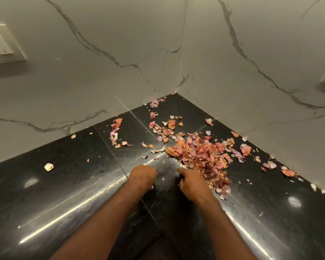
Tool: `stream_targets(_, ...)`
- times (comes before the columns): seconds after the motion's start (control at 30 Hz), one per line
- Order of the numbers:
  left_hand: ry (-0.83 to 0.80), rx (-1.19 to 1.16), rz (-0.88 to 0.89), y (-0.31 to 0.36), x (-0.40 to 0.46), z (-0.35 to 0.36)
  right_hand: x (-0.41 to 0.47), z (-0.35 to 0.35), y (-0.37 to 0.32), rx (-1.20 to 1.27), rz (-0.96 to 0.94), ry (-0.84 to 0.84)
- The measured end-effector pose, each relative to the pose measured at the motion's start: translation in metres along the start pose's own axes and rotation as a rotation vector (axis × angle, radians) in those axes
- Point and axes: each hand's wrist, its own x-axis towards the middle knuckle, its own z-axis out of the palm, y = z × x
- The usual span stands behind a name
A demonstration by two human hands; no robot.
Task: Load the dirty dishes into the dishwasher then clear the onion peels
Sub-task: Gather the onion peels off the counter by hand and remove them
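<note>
marble walls [101,76] meet in corner | black glossy surface [64,194] | onion peels [199,156] heaped mid-surface, strays scattered toward corner | right hand [192,184] curled at heap's near edge, touching peels | left hand [142,176] fisted beside it, contents unclear

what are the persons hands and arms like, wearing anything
Both forearms are bare up to the bottom edge of the picture: no sleeves, gloves, watch or bracelet show. No ring is visible on the left hand or the right hand, though the fingers are partly hidden.
</note>
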Motion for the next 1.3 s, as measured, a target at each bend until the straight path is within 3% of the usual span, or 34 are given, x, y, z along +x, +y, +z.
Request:
stream_targets(0.17,-0.015,-0.019,0.015,-0.009,0.005,-0.007,0.021,-0.002,-0.021,-0.398,-0.044,-0.215)
stream_targets(0.47,0.107,-0.058,0.05,-0.037,0.005,-0.007,0.048,-0.007,-0.053,-0.582,-0.077,-0.277)
stream_targets(0.63,0.373,-0.615,-0.096,-0.088,0.02,0.013,0.05,-0.007,-0.054,-0.602,-0.09,-0.266)
stream_targets(0.73,0.609,-0.636,-0.272,-0.135,0.034,0.027,0.052,-0.008,-0.05,-0.606,-0.091,-0.283)
stream_targets(0.8,0.556,-0.603,-0.42,-0.165,0.043,0.032,0.054,-0.009,-0.05,-0.591,-0.061,-0.301)
stream_targets(0.97,0.19,-0.663,-0.589,-0.18,0.072,0.033,0.054,-0.011,-0.049,-0.544,-0.006,-0.268)
stream_targets(1.03,0.153,-0.622,-0.532,-0.157,0.084,0.032,0.054,-0.011,-0.047,-0.538,-0.004,-0.245)
stream_targets(1.2,0.261,-0.474,-0.201,-0.063,0.104,0.027,0.054,-0.011,-0.045,-0.505,0.047,-0.298)
stream_targets(1.3,0.26,-0.518,-0.083,-0.018,0.11,0.021,0.055,-0.01,-0.047,-0.513,0.069,-0.323)
